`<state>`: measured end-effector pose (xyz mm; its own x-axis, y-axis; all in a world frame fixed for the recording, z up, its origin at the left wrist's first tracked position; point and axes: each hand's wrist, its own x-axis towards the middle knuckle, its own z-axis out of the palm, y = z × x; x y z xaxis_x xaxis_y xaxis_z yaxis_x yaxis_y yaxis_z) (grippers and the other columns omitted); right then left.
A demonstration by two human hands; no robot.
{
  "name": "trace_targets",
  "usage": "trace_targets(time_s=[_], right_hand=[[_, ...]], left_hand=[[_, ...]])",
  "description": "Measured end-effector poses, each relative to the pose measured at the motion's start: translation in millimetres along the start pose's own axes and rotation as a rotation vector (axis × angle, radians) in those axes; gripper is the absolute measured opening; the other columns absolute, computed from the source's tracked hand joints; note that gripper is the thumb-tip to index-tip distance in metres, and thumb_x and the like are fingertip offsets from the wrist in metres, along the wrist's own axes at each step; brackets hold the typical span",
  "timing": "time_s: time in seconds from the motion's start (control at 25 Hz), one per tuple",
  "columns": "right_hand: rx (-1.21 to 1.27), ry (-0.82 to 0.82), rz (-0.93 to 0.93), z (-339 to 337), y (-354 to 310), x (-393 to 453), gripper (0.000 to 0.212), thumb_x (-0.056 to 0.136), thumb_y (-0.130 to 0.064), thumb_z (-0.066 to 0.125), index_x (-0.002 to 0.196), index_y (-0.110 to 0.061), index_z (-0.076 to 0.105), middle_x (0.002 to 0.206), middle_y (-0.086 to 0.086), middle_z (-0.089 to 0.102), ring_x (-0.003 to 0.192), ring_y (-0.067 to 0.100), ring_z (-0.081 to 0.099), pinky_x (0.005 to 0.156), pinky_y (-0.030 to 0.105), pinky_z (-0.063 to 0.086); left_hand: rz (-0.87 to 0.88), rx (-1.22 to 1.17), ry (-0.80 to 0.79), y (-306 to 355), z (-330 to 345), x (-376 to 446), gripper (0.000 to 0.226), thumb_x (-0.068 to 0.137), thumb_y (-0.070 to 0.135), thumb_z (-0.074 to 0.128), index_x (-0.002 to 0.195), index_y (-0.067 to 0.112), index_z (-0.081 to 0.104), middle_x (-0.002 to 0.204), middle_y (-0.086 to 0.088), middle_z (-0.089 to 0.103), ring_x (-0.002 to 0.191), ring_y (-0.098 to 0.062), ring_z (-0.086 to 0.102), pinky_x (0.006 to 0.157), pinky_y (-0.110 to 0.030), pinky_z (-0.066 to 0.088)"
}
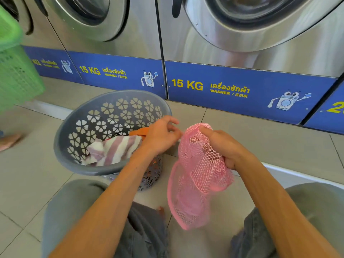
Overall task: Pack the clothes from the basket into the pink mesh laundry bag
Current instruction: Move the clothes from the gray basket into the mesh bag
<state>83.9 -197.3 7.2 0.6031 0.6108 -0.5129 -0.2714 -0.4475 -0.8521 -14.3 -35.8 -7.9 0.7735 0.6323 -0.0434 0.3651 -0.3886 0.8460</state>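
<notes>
A grey plastic basket (78, 127) with flower-shaped holes stands on the floor left of centre. Inside it lie a pink-and-white striped cloth (115, 149) and an orange garment (139, 131). The pink mesh laundry bag (197, 175) hangs bunched in the air right of the basket. My right hand (221, 146) grips the bag's upper part, thumb on top. My left hand (162, 135) is over the basket's right rim, fingers curled, pinching at the bag's top edge; what exactly it pinches is blurred.
Steel washing machines (242, 53) with blue "15 KG" panels line the far side. A green basket (14, 71) hangs at the far left, with a person's foot (9, 140) below it. My knees frame the bottom. Tiled floor lies between.
</notes>
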Motion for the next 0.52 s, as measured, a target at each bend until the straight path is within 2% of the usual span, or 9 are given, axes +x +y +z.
trace_targets(time_s=[0.12,0.2,0.28,0.32,0.36,0.4,0.44,0.52], right_hand=[[0.080,-0.001,0.027,9,1,6,0.054,0.101,-0.051,0.047,0.128,-0.006,0.062,0.098,0.014,0.076,0.079,0.028,0.071,0.078,0.039,0.058],[0.112,0.017,0.029,12,5,10,0.056,0.101,-0.052,0.045,0.131,-0.006,0.061,0.106,0.016,0.075,0.088,0.031,0.071,0.091,0.047,0.056],[0.114,0.023,0.030,13,7,13,0.058,0.101,-0.053,0.044,0.134,-0.007,0.059,0.111,0.015,0.074,0.096,0.033,0.071,0.099,0.053,0.053],[0.115,0.023,0.034,13,8,14,0.059,0.101,-0.053,0.044,0.134,-0.008,0.058,0.112,0.015,0.074,0.096,0.033,0.070,0.100,0.053,0.052],[0.118,0.023,0.036,13,8,15,0.058,0.101,-0.053,0.045,0.134,-0.008,0.058,0.112,0.015,0.074,0.096,0.033,0.070,0.100,0.053,0.052],[0.122,0.025,0.039,14,8,16,0.057,0.101,-0.053,0.045,0.133,-0.008,0.059,0.111,0.015,0.074,0.097,0.033,0.070,0.100,0.053,0.052],[0.118,0.029,0.045,15,8,17,0.057,0.101,-0.053,0.045,0.132,-0.008,0.059,0.111,0.015,0.074,0.098,0.034,0.070,0.100,0.054,0.052],[0.089,0.025,0.058,16,8,17,0.056,0.101,-0.054,0.045,0.130,-0.008,0.060,0.109,0.016,0.074,0.100,0.036,0.070,0.100,0.054,0.052]], left_hand=[[0.026,0.097,0.101,-10,-34,22,0.011,0.081,0.021,0.066,0.088,0.030,0.066,0.081,0.005,0.073,0.080,-0.018,0.072,0.081,-0.039,0.058],[-0.026,0.335,0.071,-29,-59,36,0.016,0.083,0.022,0.071,0.097,0.028,0.066,0.099,0.000,0.072,0.096,-0.020,0.067,0.084,-0.031,0.050],[-0.168,0.691,-0.054,-63,-77,46,0.055,0.077,0.031,0.078,0.126,0.018,0.057,0.125,-0.010,0.063,0.114,-0.029,0.058,0.088,-0.033,0.046],[-0.281,0.835,-0.126,-86,-82,48,0.075,0.074,0.035,0.079,0.139,0.017,0.046,0.134,-0.014,0.057,0.121,-0.033,0.054,0.094,-0.037,0.046],[-0.387,0.929,-0.179,-105,-85,46,0.086,0.074,0.039,0.077,0.147,0.019,0.035,0.139,-0.016,0.052,0.126,-0.036,0.050,0.099,-0.040,0.045],[-0.469,0.967,-0.205,-122,-85,44,0.086,0.076,0.041,0.072,0.149,0.020,0.030,0.141,-0.018,0.049,0.128,-0.038,0.047,0.103,-0.042,0.043],[-0.535,0.955,-0.220,-136,-85,42,0.080,0.078,0.042,0.067,0.147,0.020,0.034,0.139,-0.017,0.051,0.127,-0.037,0.049,0.105,-0.043,0.042],[-0.595,0.881,-0.248,-149,-86,41,0.062,0.081,0.044,0.062,0.135,0.016,0.052,0.127,-0.013,0.061,0.116,-0.032,0.057,0.100,-0.043,0.046]])
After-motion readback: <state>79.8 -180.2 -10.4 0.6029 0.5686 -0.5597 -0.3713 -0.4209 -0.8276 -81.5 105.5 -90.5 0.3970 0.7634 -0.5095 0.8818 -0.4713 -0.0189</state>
